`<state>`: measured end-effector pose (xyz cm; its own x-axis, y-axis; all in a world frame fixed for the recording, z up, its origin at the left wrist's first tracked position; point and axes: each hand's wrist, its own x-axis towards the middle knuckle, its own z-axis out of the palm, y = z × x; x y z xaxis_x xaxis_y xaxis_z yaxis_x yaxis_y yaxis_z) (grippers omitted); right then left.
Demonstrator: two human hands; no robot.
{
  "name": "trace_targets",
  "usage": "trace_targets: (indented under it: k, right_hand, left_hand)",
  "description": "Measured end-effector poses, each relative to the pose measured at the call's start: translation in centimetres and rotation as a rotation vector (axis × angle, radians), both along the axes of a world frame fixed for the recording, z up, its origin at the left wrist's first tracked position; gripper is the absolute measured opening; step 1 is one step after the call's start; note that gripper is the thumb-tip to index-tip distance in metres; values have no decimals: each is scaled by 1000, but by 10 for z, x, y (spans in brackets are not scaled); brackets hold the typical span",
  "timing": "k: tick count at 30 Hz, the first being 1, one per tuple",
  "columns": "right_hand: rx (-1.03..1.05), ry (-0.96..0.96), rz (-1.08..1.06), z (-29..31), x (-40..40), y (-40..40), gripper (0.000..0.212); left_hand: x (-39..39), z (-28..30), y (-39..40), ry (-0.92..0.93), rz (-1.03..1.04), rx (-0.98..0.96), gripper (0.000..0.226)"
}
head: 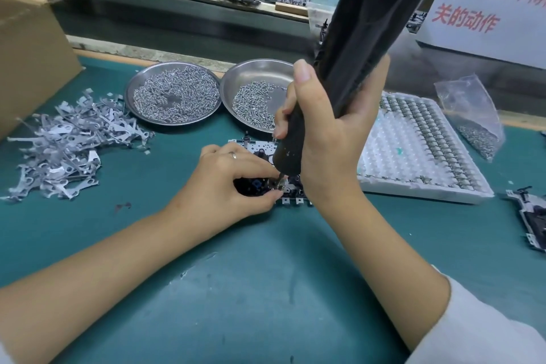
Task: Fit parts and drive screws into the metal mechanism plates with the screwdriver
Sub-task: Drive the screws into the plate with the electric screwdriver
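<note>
The mechanism plate (267,170) lies flat on the green bench mat (266,275), the landmark for this report. The left hand (233,180) rests on its near-left part, thumb and fingertips pinching a small part at the work point, evidently to steady the piece against the driver's thrust. The right hand (328,139) is wrapped round the black electric screwdriver (348,62), which leans up and away to the right; its bit meets the plate just beside the left fingertips (the screw itself is too small to make out).

Beyond the plate stand two shallow steel dishes: the nearer dish (254,80) holds bright screws, the dish (172,94) to its left a denser fill of small fasteners. Far left of the plate lies a heap of thin stamped levers (65,145). To the right sits a white moulded tray (413,145), dimpled, partly stocked with metal parts.
</note>
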<state>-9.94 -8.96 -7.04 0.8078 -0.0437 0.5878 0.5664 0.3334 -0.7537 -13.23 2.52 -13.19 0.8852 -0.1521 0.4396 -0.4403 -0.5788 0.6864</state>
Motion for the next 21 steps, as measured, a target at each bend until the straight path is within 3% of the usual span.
trace_targets:
  k: [21]
  right_hand:
    - [13, 8, -8, -4, -1, 2, 29]
  left_hand:
    - [0, 4, 2, 2, -27, 44, 25]
